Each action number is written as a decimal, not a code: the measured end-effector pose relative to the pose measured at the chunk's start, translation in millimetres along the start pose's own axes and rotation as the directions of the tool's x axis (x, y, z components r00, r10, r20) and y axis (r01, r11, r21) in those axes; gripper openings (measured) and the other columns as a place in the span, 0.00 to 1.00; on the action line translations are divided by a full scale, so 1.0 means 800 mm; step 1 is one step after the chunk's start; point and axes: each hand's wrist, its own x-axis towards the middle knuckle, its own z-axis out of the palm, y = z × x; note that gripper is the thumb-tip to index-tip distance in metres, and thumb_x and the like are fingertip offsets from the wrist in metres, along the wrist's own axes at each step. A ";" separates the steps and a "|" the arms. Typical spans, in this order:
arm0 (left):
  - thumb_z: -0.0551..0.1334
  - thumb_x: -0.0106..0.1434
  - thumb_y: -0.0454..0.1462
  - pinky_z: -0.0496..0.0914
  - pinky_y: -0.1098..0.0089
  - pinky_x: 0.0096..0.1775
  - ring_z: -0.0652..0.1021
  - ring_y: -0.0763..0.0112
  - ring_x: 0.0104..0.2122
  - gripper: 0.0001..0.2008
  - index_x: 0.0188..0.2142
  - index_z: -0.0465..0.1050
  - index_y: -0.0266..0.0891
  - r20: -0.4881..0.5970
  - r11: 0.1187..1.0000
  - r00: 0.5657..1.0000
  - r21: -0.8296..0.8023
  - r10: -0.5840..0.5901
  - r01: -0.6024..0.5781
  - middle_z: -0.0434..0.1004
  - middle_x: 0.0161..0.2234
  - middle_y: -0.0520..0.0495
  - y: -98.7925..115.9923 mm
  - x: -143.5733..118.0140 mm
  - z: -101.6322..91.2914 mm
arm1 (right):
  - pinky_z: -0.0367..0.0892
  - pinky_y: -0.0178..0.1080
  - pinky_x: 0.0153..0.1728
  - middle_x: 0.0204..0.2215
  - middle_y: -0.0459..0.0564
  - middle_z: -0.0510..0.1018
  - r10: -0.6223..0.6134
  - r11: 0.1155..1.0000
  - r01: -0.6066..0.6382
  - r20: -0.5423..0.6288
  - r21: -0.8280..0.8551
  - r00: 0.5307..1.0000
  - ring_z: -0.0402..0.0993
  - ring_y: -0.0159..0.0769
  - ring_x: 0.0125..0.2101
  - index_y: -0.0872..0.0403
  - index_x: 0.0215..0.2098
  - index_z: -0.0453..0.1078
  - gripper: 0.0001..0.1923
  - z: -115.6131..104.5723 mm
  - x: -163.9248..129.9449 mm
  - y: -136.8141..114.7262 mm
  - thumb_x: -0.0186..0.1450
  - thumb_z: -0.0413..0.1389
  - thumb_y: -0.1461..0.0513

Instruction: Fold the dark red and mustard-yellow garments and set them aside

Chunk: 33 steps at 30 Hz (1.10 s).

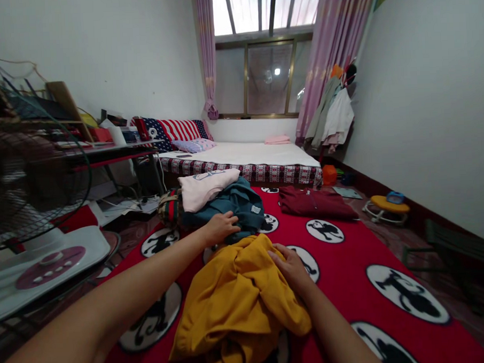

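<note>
A crumpled mustard-yellow garment lies in front of me on the red blanket. My right hand is at its upper right side, its fingers closed on a fold of the cloth. My left hand is closed at the near edge of a dark teal garment with a small pale label; the fingertips press into its fabric. A pale pink garment with a print lies on top of the teal one. Left of these is a rolled striped piece of cloth.
A folded maroon garment lies at the right on the red blanket. Behind it stands a bed. At the left are a fan and a cluttered desk; at the right, a yellow stool and a dark chair.
</note>
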 end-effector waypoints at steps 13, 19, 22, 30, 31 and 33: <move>0.55 0.58 0.25 0.63 0.56 0.51 0.63 0.54 0.61 0.16 0.36 0.81 0.39 0.124 0.971 0.969 0.140 -0.213 0.195 0.68 0.58 0.39 -0.027 -0.083 0.018 | 0.68 0.42 0.44 0.39 0.51 0.81 0.015 1.000 -0.015 -0.002 -0.011 1.000 0.76 0.44 0.41 0.54 0.41 0.75 0.19 -0.001 -0.002 -0.004 0.63 0.53 0.49; 0.57 0.64 0.37 0.61 0.52 0.56 0.55 0.53 0.66 0.18 0.52 0.74 0.45 -0.037 0.968 0.968 -0.046 -0.249 0.248 0.55 0.66 0.41 0.009 -0.082 0.013 | 0.63 0.46 0.55 0.52 0.55 0.75 -0.017 0.999 0.016 0.043 0.040 0.999 0.70 0.47 0.53 0.54 0.59 0.64 0.34 -0.007 -0.006 -0.002 0.58 0.59 0.48; 0.54 0.67 0.41 0.58 0.49 0.59 0.52 0.56 0.67 0.18 0.55 0.70 0.50 -0.026 0.961 0.966 -0.111 -0.257 0.252 0.47 0.69 0.45 0.006 -0.076 0.034 | 0.59 0.49 0.59 0.58 0.54 0.69 -0.004 0.998 -0.004 0.118 0.065 0.993 0.65 0.46 0.58 0.49 0.66 0.54 0.44 -0.005 -0.008 -0.005 0.54 0.63 0.54; 0.52 0.69 0.40 0.51 0.44 0.61 0.53 0.61 0.67 0.17 0.54 0.70 0.50 0.065 0.877 0.883 -0.103 -0.464 0.469 0.48 0.69 0.49 0.003 -0.017 0.079 | 0.63 0.48 0.57 0.54 0.52 0.74 -0.023 0.991 0.000 0.168 0.136 0.985 0.70 0.45 0.54 0.48 0.62 0.62 0.42 0.012 -0.010 -0.017 0.50 0.66 0.59; 0.52 0.69 0.40 0.50 0.42 0.61 0.53 0.61 0.67 0.17 0.55 0.70 0.51 0.063 0.871 0.877 -0.103 -0.476 0.480 0.48 0.69 0.49 0.004 -0.012 0.080 | 0.63 0.48 0.57 0.53 0.52 0.74 -0.024 0.990 0.002 0.159 0.138 0.987 0.70 0.45 0.54 0.48 0.62 0.62 0.41 0.013 -0.010 -0.017 0.50 0.66 0.59; 0.52 0.69 0.41 0.47 0.39 0.61 0.53 0.59 0.67 0.17 0.55 0.69 0.52 0.054 0.863 0.869 -0.102 -0.492 0.495 0.48 0.69 0.49 0.003 -0.006 0.080 | 0.63 0.48 0.56 0.53 0.52 0.74 -0.023 0.990 0.001 0.158 0.140 0.987 0.70 0.45 0.53 0.48 0.61 0.63 0.41 0.013 -0.010 -0.016 0.50 0.66 0.59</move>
